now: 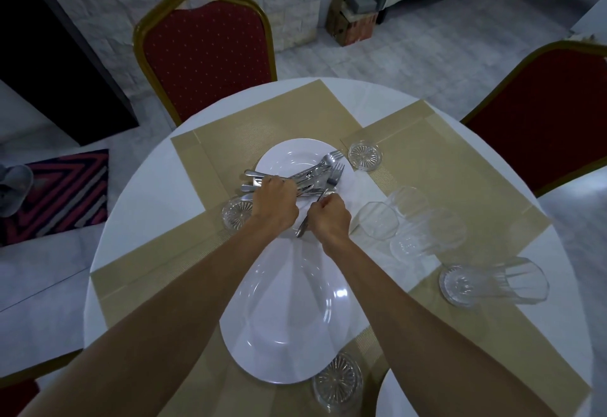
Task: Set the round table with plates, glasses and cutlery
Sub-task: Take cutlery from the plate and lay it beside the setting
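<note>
Two grips at the far plate (pixel 285 157)
Left hand (pixel 274 200) grips the cutlery bundle (pixel 310 175) lying across it, toward the bench's (pixel 138 193) far edge; right hand (pixel 330 216) grips one fork (pixel 335 173) beside the bundle.

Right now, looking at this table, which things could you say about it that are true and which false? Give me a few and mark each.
1. The left hand grips a bundle of cutlery. True.
2. The right hand is empty. False: it holds a fork.
3. The cutlery is held over the far plate. True.
4. The chairs are blue. False: they are red with gold frames.
</note>
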### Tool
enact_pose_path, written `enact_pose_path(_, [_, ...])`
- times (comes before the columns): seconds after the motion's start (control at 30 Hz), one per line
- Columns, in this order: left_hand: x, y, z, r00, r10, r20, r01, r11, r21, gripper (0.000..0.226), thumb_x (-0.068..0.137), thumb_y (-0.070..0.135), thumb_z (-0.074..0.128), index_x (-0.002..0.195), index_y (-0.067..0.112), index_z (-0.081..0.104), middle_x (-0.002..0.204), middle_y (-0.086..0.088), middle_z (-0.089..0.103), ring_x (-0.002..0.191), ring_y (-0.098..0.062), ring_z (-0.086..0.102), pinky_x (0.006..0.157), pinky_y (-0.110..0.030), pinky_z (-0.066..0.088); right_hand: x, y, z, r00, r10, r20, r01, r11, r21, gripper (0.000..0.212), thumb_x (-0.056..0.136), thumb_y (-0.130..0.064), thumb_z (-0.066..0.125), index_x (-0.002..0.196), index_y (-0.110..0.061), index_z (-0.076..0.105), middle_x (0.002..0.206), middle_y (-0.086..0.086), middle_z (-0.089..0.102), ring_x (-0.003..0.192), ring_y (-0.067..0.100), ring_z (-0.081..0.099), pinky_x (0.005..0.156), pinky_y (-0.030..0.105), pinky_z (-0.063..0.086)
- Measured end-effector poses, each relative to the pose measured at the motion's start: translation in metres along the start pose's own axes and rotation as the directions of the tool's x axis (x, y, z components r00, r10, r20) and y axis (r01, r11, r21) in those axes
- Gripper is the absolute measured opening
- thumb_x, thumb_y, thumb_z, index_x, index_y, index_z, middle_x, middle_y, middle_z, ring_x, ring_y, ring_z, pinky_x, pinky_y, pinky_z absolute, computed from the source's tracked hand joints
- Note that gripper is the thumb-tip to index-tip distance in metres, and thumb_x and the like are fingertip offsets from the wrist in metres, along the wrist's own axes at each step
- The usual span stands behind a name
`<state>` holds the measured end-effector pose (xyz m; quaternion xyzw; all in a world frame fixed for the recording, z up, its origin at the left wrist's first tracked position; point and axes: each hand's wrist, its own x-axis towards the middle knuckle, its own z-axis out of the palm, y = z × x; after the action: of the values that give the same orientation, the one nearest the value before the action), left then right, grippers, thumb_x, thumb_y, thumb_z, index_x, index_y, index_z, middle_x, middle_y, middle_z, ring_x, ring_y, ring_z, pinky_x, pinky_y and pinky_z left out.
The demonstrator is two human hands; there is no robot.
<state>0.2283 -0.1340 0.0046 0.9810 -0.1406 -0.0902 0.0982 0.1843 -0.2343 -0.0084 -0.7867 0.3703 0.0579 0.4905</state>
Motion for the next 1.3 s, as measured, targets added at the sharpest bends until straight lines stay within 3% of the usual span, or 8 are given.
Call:
enact_pose_path(0.17, [0.004, 0.002, -0.005, 0.976, -0.154, 0.156, 0.210, 0.864, -0.458, 0.017, 0.088, 0.010, 0.056, 0.092, 0.015, 0.071, 0.096, -0.006, 0.072, 0.094, -0.025, 0.064, 0.076, -0.028, 0.045, 0.001, -0.005, 0.004, 0.998, 0.033, 0.051, -0.041, 0.987, 0.155, 0.009, 0.088, -0.018, 0.051, 0.083, -0.022, 0.057, 0.088, 0.007, 0.070, 0.085, 0.028, 0.069, 0.076, 0.045, 0.060])
enact_pose_path(0.37, [0.004, -0.009, -0.005, 0.968, -0.169, 0.185, 0.247, 0.768, -0.591, 0.012, 0.088, 0.011, 0.062, 0.091, 0.018, 0.072, 0.090, 0.003, 0.068, 0.083, -0.011, 0.058, 0.068, -0.020, 0.037, 0.002, -0.007, 0.001, 0.988, 0.022, 0.151, -0.069, 0.948, 0.310, 0.017, 0.092, -0.011, 0.053, 0.080, -0.018, 0.063, 0.080, 0.005, 0.066, 0.066, 0.015, 0.062, 0.047, 0.026, 0.048])
enact_pose_path(0.47, [0.004, -0.014, -0.001, 0.973, -0.143, 0.181, 0.225, 0.756, -0.614, 0.008, 0.088, 0.015, 0.067, 0.088, 0.023, 0.069, 0.086, 0.006, 0.065, 0.082, -0.010, 0.060, 0.058, -0.012, 0.036, 0.003, -0.006, 0.005, 0.986, 0.016, 0.164, -0.066, 0.949, 0.307, 0.017, 0.092, -0.018, 0.059, 0.077, -0.016, 0.066, 0.076, 0.005, 0.067, 0.067, 0.018, 0.061, 0.051, 0.028, 0.051])
enact_pose_path(0.57, [0.005, -0.016, 0.002, 0.976, -0.119, 0.184, 0.210, 0.752, -0.625, 0.004, 0.087, 0.016, 0.071, 0.088, 0.021, 0.071, 0.082, 0.006, 0.066, 0.078, -0.010, 0.060, 0.060, -0.013, 0.038, 0.006, -0.003, 0.012, 0.988, 0.012, 0.157, -0.055, 0.962, 0.268, 0.019, 0.082, -0.028, 0.063, 0.076, -0.010, 0.067, 0.073, 0.011, 0.066, 0.071, 0.027, 0.064, 0.068, 0.046, 0.061])
enact_pose_path(0.63, [0.008, -0.019, 0.005, 0.978, -0.109, 0.177, 0.194, 0.783, -0.591, 0.005, 0.086, 0.016, 0.071, 0.089, 0.020, 0.074, 0.086, 0.003, 0.071, 0.080, -0.011, 0.062, 0.067, -0.019, 0.042, 0.010, -0.001, 0.015, 0.988, 0.033, 0.150, -0.071, 0.965, 0.252, 0.020, 0.073, -0.031, 0.062, 0.072, -0.011, 0.064, 0.072, 0.014, 0.066, 0.072, 0.031, 0.066, 0.074, 0.055, 0.060])
enact_pose_path(0.73, [0.014, -0.021, 0.009, 0.985, -0.124, 0.120, 0.166, 0.868, -0.468, 0.013, 0.088, 0.016, 0.066, 0.092, 0.024, 0.076, 0.094, 0.001, 0.074, 0.091, -0.018, 0.066, 0.081, -0.032, 0.052, 0.011, -0.002, 0.013, 0.990, 0.077, 0.116, -0.103, 0.966, 0.236, 0.018, 0.083, -0.027, 0.065, 0.072, -0.013, 0.063, 0.069, 0.008, 0.062, 0.069, 0.027, 0.061, 0.074, 0.057, 0.058])
enact_pose_path(0.87, [0.017, -0.019, 0.013, 0.996, -0.090, -0.013, 0.087, 0.982, -0.165, 0.023, 0.091, 0.011, 0.060, 0.109, 0.020, 0.071, 0.111, -0.007, 0.062, 0.106, -0.026, 0.060, 0.076, -0.036, 0.048, 0.011, 0.000, 0.013, 0.991, 0.117, 0.061, -0.128, 0.963, 0.236, 0.024, 0.090, -0.023, 0.064, 0.068, -0.013, 0.059, 0.069, 0.006, 0.061, 0.083, 0.039, 0.070, 0.078, 0.053, 0.059])
enact_pose_path(1.3, [0.019, -0.010, 0.016, 1.000, -0.016, 0.026, 0.013, 0.992, 0.122, 0.027, 0.089, 0.006, 0.057, 0.116, 0.007, 0.058, 0.122, -0.012, 0.052, 0.121, -0.028, 0.045, 0.089, -0.034, 0.046, 0.013, 0.000, 0.012, 0.993, 0.120, -0.009, -0.117, 0.976, 0.184, 0.021, 0.090, -0.026, 0.064, 0.080, -0.008, 0.067, 0.079, 0.011, 0.071, 0.079, 0.032, 0.070, 0.079, 0.046, 0.060])
